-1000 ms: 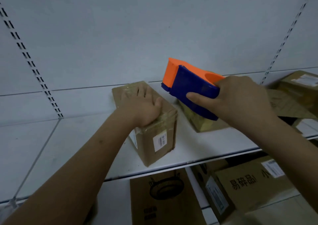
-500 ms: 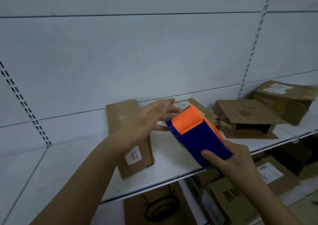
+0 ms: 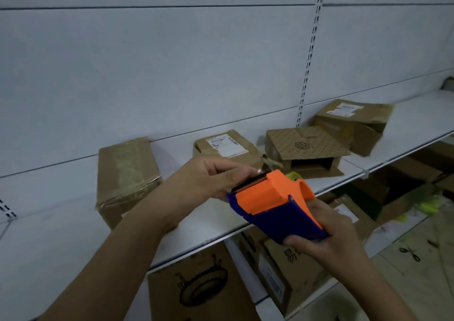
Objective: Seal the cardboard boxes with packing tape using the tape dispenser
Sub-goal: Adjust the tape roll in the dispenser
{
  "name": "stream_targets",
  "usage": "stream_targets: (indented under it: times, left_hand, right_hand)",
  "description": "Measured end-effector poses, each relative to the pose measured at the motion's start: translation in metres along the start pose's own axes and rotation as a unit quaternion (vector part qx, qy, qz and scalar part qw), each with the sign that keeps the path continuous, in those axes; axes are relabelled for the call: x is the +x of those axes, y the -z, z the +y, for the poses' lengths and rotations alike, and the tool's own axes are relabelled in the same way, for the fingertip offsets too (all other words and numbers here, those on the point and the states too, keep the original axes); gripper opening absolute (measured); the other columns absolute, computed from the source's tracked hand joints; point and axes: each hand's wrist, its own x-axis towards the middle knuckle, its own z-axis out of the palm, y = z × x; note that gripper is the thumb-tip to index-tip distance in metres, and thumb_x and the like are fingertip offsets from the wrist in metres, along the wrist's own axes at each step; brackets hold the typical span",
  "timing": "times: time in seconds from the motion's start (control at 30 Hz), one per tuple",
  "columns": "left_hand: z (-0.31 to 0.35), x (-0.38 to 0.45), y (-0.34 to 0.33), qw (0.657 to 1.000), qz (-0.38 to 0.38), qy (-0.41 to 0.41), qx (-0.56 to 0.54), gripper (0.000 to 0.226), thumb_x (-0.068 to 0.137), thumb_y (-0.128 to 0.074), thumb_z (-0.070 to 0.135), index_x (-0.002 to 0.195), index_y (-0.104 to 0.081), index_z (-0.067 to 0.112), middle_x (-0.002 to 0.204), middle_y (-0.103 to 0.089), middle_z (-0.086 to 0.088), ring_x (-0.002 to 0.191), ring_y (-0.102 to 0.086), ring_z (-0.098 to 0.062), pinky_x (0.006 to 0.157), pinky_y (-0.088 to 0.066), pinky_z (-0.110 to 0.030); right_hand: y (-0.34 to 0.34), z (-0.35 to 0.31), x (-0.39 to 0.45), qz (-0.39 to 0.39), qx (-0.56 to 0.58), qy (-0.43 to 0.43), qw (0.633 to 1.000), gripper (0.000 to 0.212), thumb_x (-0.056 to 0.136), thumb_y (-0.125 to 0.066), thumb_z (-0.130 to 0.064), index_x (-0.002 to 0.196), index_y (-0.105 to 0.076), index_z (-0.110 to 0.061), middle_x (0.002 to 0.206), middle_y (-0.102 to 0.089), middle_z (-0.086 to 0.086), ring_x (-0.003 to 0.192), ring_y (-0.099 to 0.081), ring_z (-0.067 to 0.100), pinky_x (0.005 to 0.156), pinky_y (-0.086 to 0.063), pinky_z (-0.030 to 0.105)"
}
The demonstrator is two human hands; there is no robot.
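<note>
- Orange-and-blue dispenser (image 3: pixel 275 205) held above near shelf (image 3: pixel 61 234) edge; right hand (image 3: pixel 329 239) grips its blue body.
- Left hand (image 3: pixel 208 180) pinches at the toothed blade end.
- Taped box (image 3: pixel 125 176) on shelf, left; three more boxes to the right.

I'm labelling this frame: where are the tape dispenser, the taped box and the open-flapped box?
tape dispenser (image 3: pixel 282 219): head view, blue body.
taped box (image 3: pixel 125 171): head view, taped top.
open-flapped box (image 3: pixel 307 144): head view, patterned flap.
</note>
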Motion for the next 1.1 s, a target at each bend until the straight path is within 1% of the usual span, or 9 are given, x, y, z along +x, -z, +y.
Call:
stream_targets:
  times: [0.13, 0.23, 0.5, 0.57, 0.7, 0.77, 0.87, 0.97, 1.1]
  left_hand:
    - [0.002, 0.007, -0.016, 0.998, 0.028, -0.033, 0.053, 0.023, 0.087, -0.062, 0.032, 0.101, -0.079, 0.023, 0.109, -0.074, 0.014, 0.103, -0.069, -0.004, 0.086, -0.055, -0.021]
    - [0.003, 0.011, -0.029, 0.991, 0.067, -0.056, 0.099, 0.015, 0.092, -0.062, 0.024, 0.097, -0.077, 0.026, 0.091, -0.077, 0.012, 0.089, -0.071, -0.003, 0.081, -0.055, -0.016]
    - [-0.002, 0.021, -0.043, 0.962, 0.180, -0.086, 0.189, 0.026, 0.096, -0.063, 0.014, 0.084, -0.075, 0.034, 0.078, -0.071, 0.024, 0.080, -0.067, 0.004, 0.070, -0.050, -0.009]
    - [-0.002, 0.023, -0.047, 0.954, 0.207, -0.089, 0.199, 0.023, 0.095, -0.063, 0.014, 0.086, -0.076, 0.030, 0.076, -0.067, 0.030, 0.079, -0.064, 0.009, 0.070, -0.047, -0.006]
    - [-0.001, 0.026, -0.051, 0.942, 0.230, -0.088, 0.227, 0.035, 0.095, -0.063, 0.016, 0.076, -0.065, 0.046, 0.067, -0.060, 0.042, 0.080, -0.060, 0.016, 0.068, -0.044, -0.002]
    - [-0.001, 0.025, -0.049, 0.947, 0.223, -0.076, 0.217, 0.034, 0.096, -0.062, 0.016, 0.076, -0.067, 0.043, 0.068, -0.064, 0.037, 0.076, -0.062, 0.012, 0.066, -0.045, -0.004]
    - [0.003, 0.023, -0.043, 0.974, 0.198, -0.027, 0.110, 0.026, 0.097, -0.058, 0.011, 0.080, -0.073, 0.023, 0.068, -0.073, 0.014, 0.065, -0.066, 0.002, 0.063, -0.053, -0.012]
    - [0.007, 0.023, -0.034, 0.980, 0.188, -0.023, 0.056, 0.022, 0.098, -0.055, 0.011, 0.087, -0.074, 0.008, 0.076, -0.076, -0.007, 0.071, -0.074, -0.016, 0.069, -0.060, -0.024]
    - [0.011, 0.022, -0.025, 0.979, 0.184, -0.045, 0.075, 0.022, 0.098, -0.056, 0.011, 0.087, -0.074, 0.006, 0.078, -0.076, -0.011, 0.075, -0.075, -0.024, 0.075, -0.062, -0.031]
  right_hand:
    - [0.008, 0.003, -0.010, -0.002, 0.005, -0.011, 1.000, 0.047, 0.078, -0.060, -0.073, 0.102, -0.066, -0.033, 0.095, -0.065, -0.013, 0.081, -0.064, 0.001, 0.059, -0.051, 0.020]
    - [0.010, 0.004, -0.016, 0.008, 0.012, -0.045, 0.999, 0.052, 0.076, -0.057, -0.077, 0.100, -0.069, -0.032, 0.091, -0.067, -0.012, 0.079, -0.064, 0.001, 0.057, -0.052, 0.020]
    - [0.014, -0.014, -0.024, -0.010, 0.033, -0.181, 0.983, 0.068, 0.056, -0.050, -0.095, 0.087, -0.067, -0.037, 0.078, -0.071, -0.011, 0.064, -0.068, 0.009, 0.053, -0.056, 0.031]
    - [0.016, -0.020, -0.023, -0.036, 0.034, -0.205, 0.978, 0.064, 0.059, -0.051, -0.092, 0.082, -0.066, -0.034, 0.075, -0.071, -0.015, 0.063, -0.068, 0.008, 0.054, -0.055, 0.025]
    - [0.018, -0.032, -0.021, -0.074, 0.046, -0.248, 0.965, 0.039, 0.067, -0.058, -0.067, 0.073, -0.067, -0.029, 0.063, -0.068, -0.016, 0.054, -0.063, 0.004, 0.047, -0.044, 0.014]
    - [0.019, -0.036, -0.022, -0.103, 0.043, -0.260, 0.959, 0.042, 0.066, -0.056, -0.067, 0.073, -0.068, -0.028, 0.064, -0.069, -0.014, 0.055, -0.063, 0.005, 0.048, -0.043, 0.013]
    - [0.023, -0.037, -0.022, -0.123, 0.029, -0.277, 0.953, 0.051, 0.061, -0.053, -0.074, 0.077, -0.069, -0.028, 0.066, -0.070, -0.012, 0.056, -0.064, 0.006, 0.048, -0.043, 0.015]
    - [0.025, -0.036, -0.024, -0.141, 0.029, -0.301, 0.943, 0.051, 0.061, -0.052, -0.073, 0.081, -0.069, -0.030, 0.069, -0.070, -0.018, 0.059, -0.065, 0.005, 0.049, -0.045, 0.016]
    - [0.025, -0.037, -0.029, -0.143, 0.023, -0.314, 0.938, 0.052, 0.060, -0.050, -0.075, 0.079, -0.067, -0.030, 0.072, -0.069, -0.025, 0.065, -0.067, 0.001, 0.052, -0.046, 0.014]
